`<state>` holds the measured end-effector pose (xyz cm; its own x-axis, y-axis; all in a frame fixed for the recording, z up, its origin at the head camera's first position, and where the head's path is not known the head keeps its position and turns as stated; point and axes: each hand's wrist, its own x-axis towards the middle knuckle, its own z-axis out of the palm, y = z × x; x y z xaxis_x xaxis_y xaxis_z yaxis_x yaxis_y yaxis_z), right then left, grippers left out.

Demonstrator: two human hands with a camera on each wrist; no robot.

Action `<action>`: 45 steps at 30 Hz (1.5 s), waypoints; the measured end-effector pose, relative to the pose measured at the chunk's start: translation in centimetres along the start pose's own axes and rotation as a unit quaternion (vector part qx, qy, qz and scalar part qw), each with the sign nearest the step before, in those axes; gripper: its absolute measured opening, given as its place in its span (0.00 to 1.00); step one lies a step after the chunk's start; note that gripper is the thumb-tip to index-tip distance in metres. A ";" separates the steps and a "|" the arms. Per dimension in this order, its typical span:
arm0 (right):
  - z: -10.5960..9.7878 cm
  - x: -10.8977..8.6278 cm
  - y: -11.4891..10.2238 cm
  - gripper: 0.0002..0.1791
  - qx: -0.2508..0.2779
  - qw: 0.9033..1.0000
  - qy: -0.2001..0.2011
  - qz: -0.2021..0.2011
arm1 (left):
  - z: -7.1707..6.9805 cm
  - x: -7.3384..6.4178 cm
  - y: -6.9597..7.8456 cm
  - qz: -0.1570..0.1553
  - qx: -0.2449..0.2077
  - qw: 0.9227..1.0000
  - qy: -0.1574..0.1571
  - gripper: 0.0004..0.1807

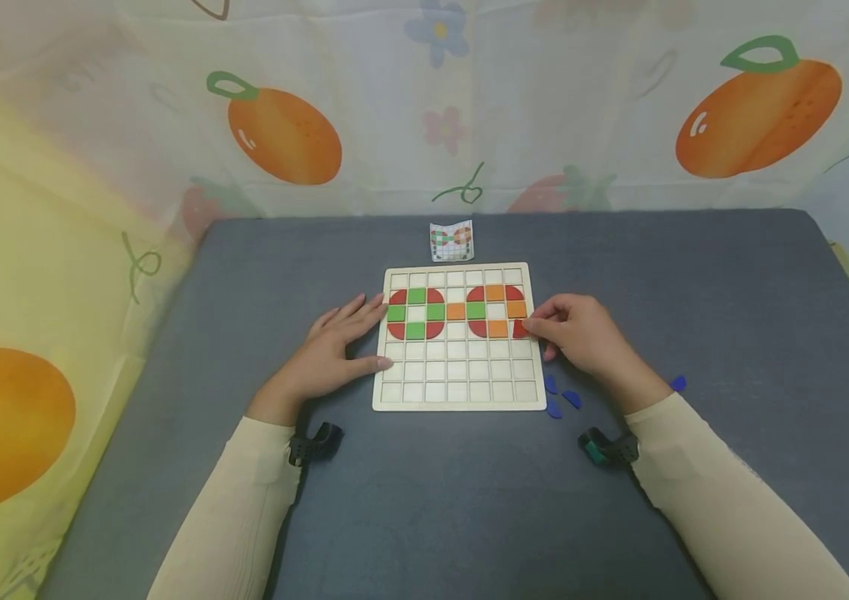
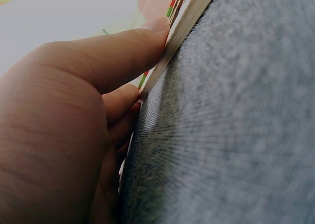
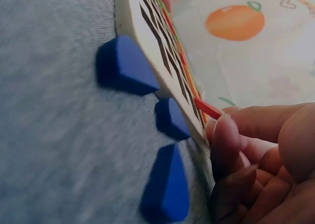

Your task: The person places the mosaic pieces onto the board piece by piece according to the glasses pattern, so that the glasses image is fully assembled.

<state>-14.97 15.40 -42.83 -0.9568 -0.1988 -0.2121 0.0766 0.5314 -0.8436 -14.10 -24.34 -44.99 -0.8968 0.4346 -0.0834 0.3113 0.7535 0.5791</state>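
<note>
A pale wooden grid board (image 1: 456,371) lies on the table, with red, green and orange tiles filling two ring shapes joined by an orange tile (image 1: 456,312). Between thumb and index finger my right hand (image 1: 577,329) pinches a red quarter-round tile (image 3: 207,108), over the lower right corner cell of the right ring. In the head view that red tile (image 1: 519,329) sits slightly askew. My left hand (image 1: 334,346) rests at the board's left side, fingers spread, with thumb and fingertips touching its edge. The left wrist view shows the thumb (image 2: 123,54) against the wooden rim.
Several blue tiles (image 1: 571,400) lie on the table off the board's lower right corner, and another blue tile (image 1: 678,383) is by the right wrist. A small printed pattern card (image 1: 451,241) lies behind the board. A fruit-print cloth (image 1: 364,50) hangs behind the grey table (image 1: 431,508).
</note>
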 end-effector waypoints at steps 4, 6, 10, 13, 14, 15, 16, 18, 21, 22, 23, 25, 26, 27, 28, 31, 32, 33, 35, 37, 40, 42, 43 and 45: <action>0.2 0.4 -0.1 0.13 -0.013 1.000 0.002 0.013 | 0.1 0.1 0.0 0.003 0.002 1.000 0.000 0.51; 0.2 0.5 0.0 0.13 -0.014 1.000 0.007 0.013 | 0.1 0.1 0.0 0.004 0.002 1.000 0.000 0.52; 0.2 0.6 0.3 0.13 -0.002 1.000 0.013 0.000 | 0.0 0.0 0.1 0.003 0.002 1.000 0.001 0.51; 0.2 0.5 0.4 0.14 0.018 1.000 0.012 -0.012 | 0.1 0.0 0.0 0.001 0.002 1.000 0.002 0.51; 0.2 0.5 0.5 0.15 0.024 1.000 0.011 -0.015 | 0.1 0.0 0.0 0.000 0.001 1.000 0.002 0.51; 0.2 0.5 0.5 0.15 0.030 0.999 0.009 -0.018 | 0.1 0.0 0.0 0.000 0.001 1.000 0.002 0.51; 0.2 0.4 0.5 0.16 0.033 0.999 0.008 -0.020 | 0.1 0.0 0.0 0.000 0.001 1.000 0.002 0.51; 0.2 0.4 0.4 0.16 0.037 0.999 0.007 -0.023 | 0.0 -0.1 0.0 0.000 0.001 1.000 0.003 0.51; 0.2 0.3 0.4 0.16 0.041 0.999 0.007 -0.028 | 0.0 -0.1 -0.1 0.001 0.001 1.000 0.003 0.51; 0.2 0.3 0.5 0.17 0.045 0.998 0.006 -0.031 | 0.0 0.0 -0.1 0.002 0.002 1.000 0.003 0.51; 0.1 0.2 0.5 0.18 0.049 0.998 0.004 -0.035 | 0.0 0.0 -0.1 0.003 0.002 1.000 0.002 0.51; -0.2 0.1 0.7 0.20 0.060 0.997 0.003 -0.043 | 0.0 0.0 -0.2 0.007 0.002 1.000 0.000 0.51; -0.3 0.0 0.7 0.21 0.067 0.997 0.002 -0.047 | 0.0 0.0 -0.2 0.008 0.002 1.000 -0.001 0.51; -0.5 -0.1 0.8 0.22 0.075 0.996 0.002 -0.052 | 0.0 0.0 -0.2 0.010 0.001 1.000 -0.002 0.51; -0.7 -0.2 0.9 0.23 0.081 0.995 0.002 -0.057 | 0.0 0.0 -0.2 0.011 0.000 1.000 -0.003 0.51; -1.2 -0.5 1.3 0.25 0.099 0.993 0.002 -0.067 | 0.1 0.0 -0.3 0.011 -0.002 1.000 -0.002 0.51; -1.4 -0.6 1.4 0.25 0.102 0.992 0.003 -0.072 | 0.1 0.0 -0.3 0.011 -0.003 1.000 -0.002 0.51; -1.5 -0.7 1.5 0.25 0.102 0.992 0.003 -0.075 | 0.1 0.0 -0.3 0.011 -0.001 1.000 -0.001 0.51; -1.8 -1.0 1.8 0.25 0.104 0.991 0.000 -0.080 | 0.1 0.0 -0.3 0.009 0.000 1.000 -0.001 0.51; -2.1 -1.3 2.1 0.25 0.101 0.991 -0.005 -0.083 | 0.1 -0.1 -0.3 0.009 0.001 1.000 -0.001 0.51; -2.4 -1.9 2.6 0.25 0.096 0.992 -0.019 -0.086 | 0.1 -0.1 -0.2 0.007 0.002 1.000 -0.001 0.51; -2.6 -2.3 3.0 0.25 0.088 0.992 -0.031 -0.085 | 0.1 -0.1 -0.2 0.006 0.003 1.000 -0.001 0.51; -2.7 -2.5 3.2 0.24 0.083 0.992 -0.038 -0.087 | 0.1 -0.1 -0.2 0.005 0.003 1.000 -0.001 0.51; -2.9 -2.9 3.6 0.23 0.072 0.992 -0.054 -0.094 | 0.1 0.0 -0.1 0.004 0.004 1.000 -0.001 0.51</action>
<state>-12.76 20.27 -43.79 -0.9233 -0.3734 -0.0900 -0.0530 0.3558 -0.9331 -14.07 -24.41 -45.16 -0.8937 0.4413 -0.0811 0.3205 0.7543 0.5730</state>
